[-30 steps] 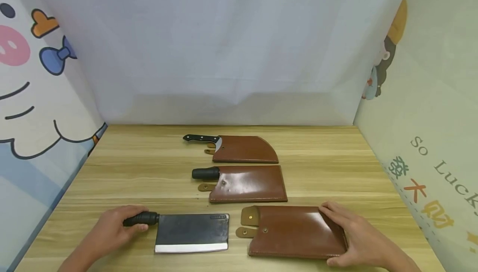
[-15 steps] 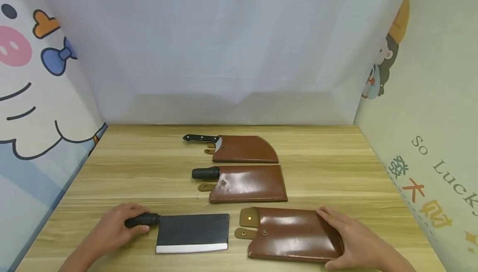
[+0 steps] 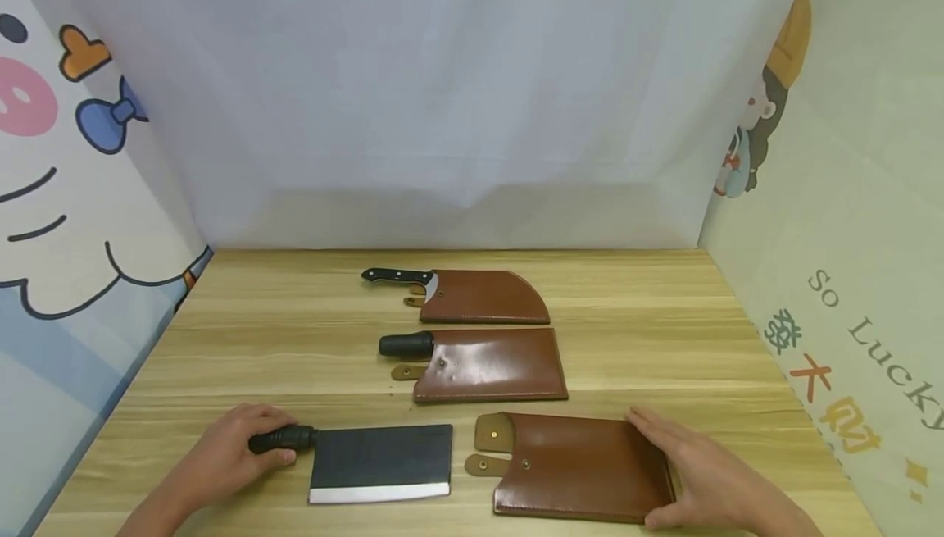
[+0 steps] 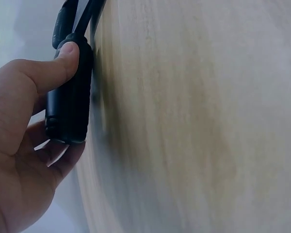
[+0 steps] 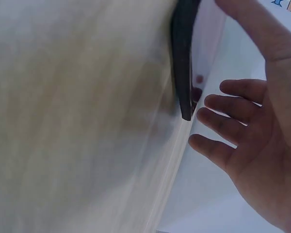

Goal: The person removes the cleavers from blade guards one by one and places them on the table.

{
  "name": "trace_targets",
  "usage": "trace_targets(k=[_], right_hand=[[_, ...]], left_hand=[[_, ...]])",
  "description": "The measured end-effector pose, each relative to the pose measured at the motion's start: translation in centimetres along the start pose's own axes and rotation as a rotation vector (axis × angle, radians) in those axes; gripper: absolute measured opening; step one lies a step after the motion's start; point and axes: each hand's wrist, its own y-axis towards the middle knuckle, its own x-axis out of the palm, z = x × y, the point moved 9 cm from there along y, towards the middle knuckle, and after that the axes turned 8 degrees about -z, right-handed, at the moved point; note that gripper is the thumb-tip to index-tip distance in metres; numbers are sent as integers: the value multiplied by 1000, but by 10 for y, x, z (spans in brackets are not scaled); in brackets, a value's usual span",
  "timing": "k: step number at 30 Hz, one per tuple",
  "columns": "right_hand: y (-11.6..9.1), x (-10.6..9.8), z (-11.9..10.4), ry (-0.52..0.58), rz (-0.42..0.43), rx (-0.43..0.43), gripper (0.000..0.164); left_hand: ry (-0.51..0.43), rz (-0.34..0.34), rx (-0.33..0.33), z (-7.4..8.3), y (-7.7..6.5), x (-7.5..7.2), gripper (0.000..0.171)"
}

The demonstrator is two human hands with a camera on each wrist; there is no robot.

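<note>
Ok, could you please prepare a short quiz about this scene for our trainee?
1. Which hand holds the silver-edged black rectangular cleaver?
2. True or false: a black handle sticks out of the nearest brown leather-like sheath.
3. In the head view, the upper right corner of the farthest brown leather-like sheath is: A square; B rounded; C torn.

Key: 1 left hand; 2 false; 3 B.
</note>
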Motion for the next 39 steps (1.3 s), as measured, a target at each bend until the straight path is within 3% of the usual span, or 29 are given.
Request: trace_targets(k=[6,13,18,27,39], right_hand=[[4,-16,-5,-39,88,-50,108],[16,-34,-8,-81,178,-74,98],[26,-45,-12,-81,205,-89,95],[51,-58,-21,-78,212,-110,96],[95,-68,-32,-68,218,-99,101]], left_hand=[[-45,-25,-8,4,3,-8,50],[3,107,15,20,15,-29,43],[3,142,49,35,27,-36,45],[-21,151,37,56,58,-32,64],[19,185,181,96,103,-23,71]])
